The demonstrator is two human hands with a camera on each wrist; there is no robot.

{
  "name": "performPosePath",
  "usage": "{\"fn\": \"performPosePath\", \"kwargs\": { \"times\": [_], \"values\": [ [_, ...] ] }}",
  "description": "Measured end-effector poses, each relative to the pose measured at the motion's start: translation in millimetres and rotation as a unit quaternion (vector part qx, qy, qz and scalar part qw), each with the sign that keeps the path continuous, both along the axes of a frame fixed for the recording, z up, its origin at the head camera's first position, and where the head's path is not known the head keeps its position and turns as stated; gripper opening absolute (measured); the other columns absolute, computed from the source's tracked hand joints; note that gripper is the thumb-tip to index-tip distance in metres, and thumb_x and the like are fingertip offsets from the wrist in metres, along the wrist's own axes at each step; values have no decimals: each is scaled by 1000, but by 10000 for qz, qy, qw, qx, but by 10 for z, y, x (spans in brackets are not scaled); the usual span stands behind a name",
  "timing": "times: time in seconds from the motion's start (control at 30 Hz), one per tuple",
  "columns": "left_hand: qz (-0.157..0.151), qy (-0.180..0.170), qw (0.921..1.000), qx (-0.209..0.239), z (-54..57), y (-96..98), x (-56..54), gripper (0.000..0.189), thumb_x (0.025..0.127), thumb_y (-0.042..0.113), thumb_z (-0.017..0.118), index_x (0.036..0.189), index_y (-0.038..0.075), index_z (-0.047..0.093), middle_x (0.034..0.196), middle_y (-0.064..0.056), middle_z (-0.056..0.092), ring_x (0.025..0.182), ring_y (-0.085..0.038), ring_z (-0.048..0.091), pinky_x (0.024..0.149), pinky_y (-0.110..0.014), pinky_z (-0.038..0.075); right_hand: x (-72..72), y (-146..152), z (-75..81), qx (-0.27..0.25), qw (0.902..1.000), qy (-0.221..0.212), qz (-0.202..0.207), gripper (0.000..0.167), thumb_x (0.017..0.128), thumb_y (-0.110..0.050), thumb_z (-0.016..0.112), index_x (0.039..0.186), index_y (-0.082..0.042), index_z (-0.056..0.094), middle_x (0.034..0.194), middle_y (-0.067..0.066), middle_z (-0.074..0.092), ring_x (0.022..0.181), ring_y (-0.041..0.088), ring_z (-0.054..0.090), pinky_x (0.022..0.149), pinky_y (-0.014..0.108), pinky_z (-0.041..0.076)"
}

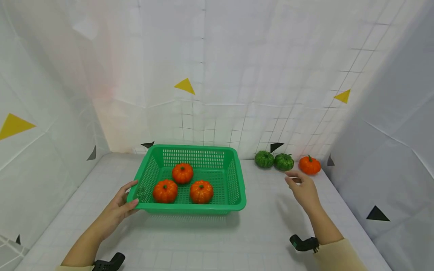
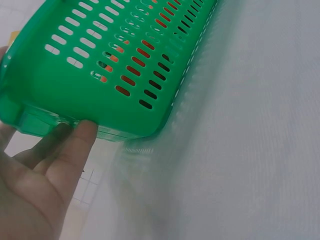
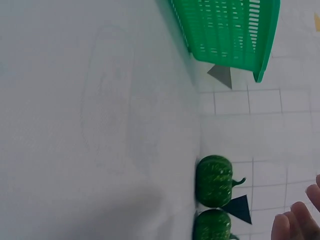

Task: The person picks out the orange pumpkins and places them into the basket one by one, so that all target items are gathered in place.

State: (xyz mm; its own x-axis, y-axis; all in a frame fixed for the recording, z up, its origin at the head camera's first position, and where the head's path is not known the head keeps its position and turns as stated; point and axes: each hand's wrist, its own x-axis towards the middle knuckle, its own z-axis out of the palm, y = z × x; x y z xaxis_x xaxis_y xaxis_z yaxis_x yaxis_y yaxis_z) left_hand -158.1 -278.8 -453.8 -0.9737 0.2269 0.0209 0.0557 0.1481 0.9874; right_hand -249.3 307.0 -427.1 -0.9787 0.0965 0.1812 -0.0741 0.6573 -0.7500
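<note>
My left hand (image 1: pixel 113 212) grips the front left corner of a green plastic basket (image 1: pixel 190 207), thumb at the front rim and fingers along the left side. In the left wrist view, fingers press the slotted basket wall (image 2: pixel 55 85) from below its rim. Three small orange pumpkins, one of them at the back (image 1: pixel 182 173), sit inside. My right hand (image 1: pixel 303 190) hovers over the right part of the table, fingers loosely bent and holding nothing. Just beyond it are two green pumpkins (image 1: pixel 264 159) and an orange pumpkin (image 1: pixel 309 165).
The white table (image 1: pixel 190 244) is enclosed by white sheeting (image 1: pixel 220 124) at the back and both sides. Yellow and black triangles mark the sheeting. The pumpkins on the right stand close to the back wall. Dark devices (image 1: pixel 303 243) are strapped to both wrists.
</note>
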Motion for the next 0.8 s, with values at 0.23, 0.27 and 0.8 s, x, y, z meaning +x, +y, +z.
{"fn": "performPosePath", "kwargs": {
  "times": [0.23,0.27,0.8],
  "values": [
    [-1,-22,10000,26,1,3,2,67,106,16,50,160,18,11,153,-32,20,119,-5,53,94,-19,48,-113,189,-149,-125,9988,-116,-463,39,104,-28,55,133,-3,60,129,20,60,108,33,61,72,23,52],
    [-1,-29,10000,30,1,3,2,67,106,16,50,160,18,11,153,-32,20,119,-4,53,94,-19,49,-129,216,-172,-153,9983,-162,-531,40,104,-29,54,134,-3,59,129,20,60,107,33,62,71,23,52],
    [13,-91,9999,48,19,14,12,66,106,16,50,160,19,11,153,-31,21,120,-6,52,94,-18,49,-413,579,-390,23,9928,-100,-1197,37,103,-23,53,131,0,60,127,22,60,107,34,61,64,18,49]
  ]
}}
